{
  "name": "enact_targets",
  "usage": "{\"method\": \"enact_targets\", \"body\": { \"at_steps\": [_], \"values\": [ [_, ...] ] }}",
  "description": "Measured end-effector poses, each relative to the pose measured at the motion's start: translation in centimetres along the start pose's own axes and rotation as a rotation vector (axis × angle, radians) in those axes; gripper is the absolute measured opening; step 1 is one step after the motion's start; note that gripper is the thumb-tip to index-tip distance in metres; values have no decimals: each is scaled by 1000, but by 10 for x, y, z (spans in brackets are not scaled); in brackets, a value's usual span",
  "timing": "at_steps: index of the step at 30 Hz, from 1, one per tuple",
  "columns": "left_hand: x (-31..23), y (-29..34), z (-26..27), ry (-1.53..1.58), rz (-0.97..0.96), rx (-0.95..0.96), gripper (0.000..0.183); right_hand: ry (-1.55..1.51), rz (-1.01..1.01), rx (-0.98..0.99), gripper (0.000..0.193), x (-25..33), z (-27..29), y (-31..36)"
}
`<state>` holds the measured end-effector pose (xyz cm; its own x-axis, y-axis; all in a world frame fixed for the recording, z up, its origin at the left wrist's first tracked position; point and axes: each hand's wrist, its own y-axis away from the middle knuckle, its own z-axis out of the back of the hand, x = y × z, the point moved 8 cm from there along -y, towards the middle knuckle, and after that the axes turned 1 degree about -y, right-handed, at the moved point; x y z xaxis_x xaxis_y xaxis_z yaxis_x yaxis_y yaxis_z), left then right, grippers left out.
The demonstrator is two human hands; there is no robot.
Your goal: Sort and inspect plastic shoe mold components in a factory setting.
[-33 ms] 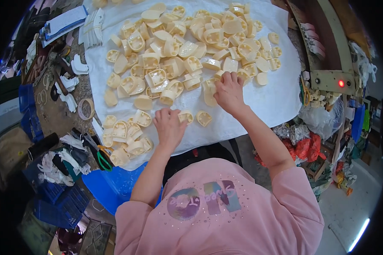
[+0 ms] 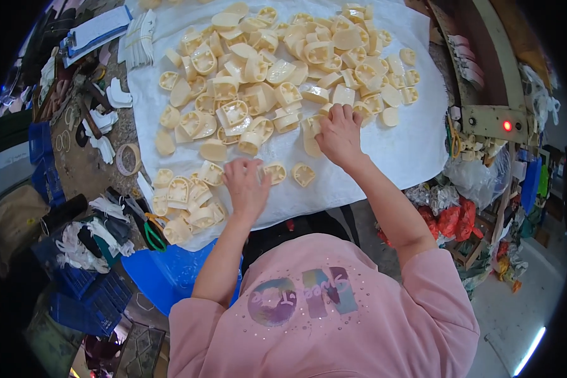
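Observation:
Many cream-coloured hollow plastic pieces (image 2: 258, 94), rounded at one end with ribs inside, lie heaped on a white cloth (image 2: 416, 148). My right hand (image 2: 340, 135) is closed at the near edge of the heap, its fingers curled against a cream plastic piece (image 2: 312, 136); the fingertips are partly hidden. Lower and to the left, my left hand (image 2: 246, 183) is open above the cloth, thumb apart from the fingers. Just right of its thumb lies a piece with its hollow side up (image 2: 274, 172), and a similar one (image 2: 303, 175) lies farther right. A smaller group of pieces (image 2: 189, 201) sits left of my left hand.
Left of the cloth are a tape roll (image 2: 128, 159), green-handled scissors (image 2: 154, 237) and a clipboard (image 2: 97, 31). A blue basin (image 2: 164, 277) stands below the near left edge. At right is a machine panel with a lit red lamp (image 2: 507, 126), above plastic bags (image 2: 485, 176).
My left hand has shifted slightly left, and a gap shows between its thumb and the piece beside it. My right hand has stayed almost in place.

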<state>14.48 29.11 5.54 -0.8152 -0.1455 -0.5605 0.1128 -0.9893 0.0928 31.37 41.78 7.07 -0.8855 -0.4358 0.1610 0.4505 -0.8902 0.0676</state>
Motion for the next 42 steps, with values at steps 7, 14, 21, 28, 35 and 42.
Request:
{"method": "enact_targets", "body": {
  "at_steps": [7,14,21,28,35,42],
  "values": [
    [13,-42,36,-174,-12,-185,43,12,-86,17,15,1,-20,6],
    [13,-56,22,-273,-193,-20,40,-170,12,101,22,-26,-12,99],
    [24,-29,35,-200,-157,-115,29,-288,43,-106,40,-5,5,74],
    [39,-45,34,-256,102,-113,33,-86,32,-23,35,27,-13,-27],
    [27,-30,18,-212,-13,-84,29,-233,-103,-43,26,4,-2,3],
    [-12,-28,14,-164,-215,-227,34,-682,-516,100,27,-77,-28,87]
  ]
}}
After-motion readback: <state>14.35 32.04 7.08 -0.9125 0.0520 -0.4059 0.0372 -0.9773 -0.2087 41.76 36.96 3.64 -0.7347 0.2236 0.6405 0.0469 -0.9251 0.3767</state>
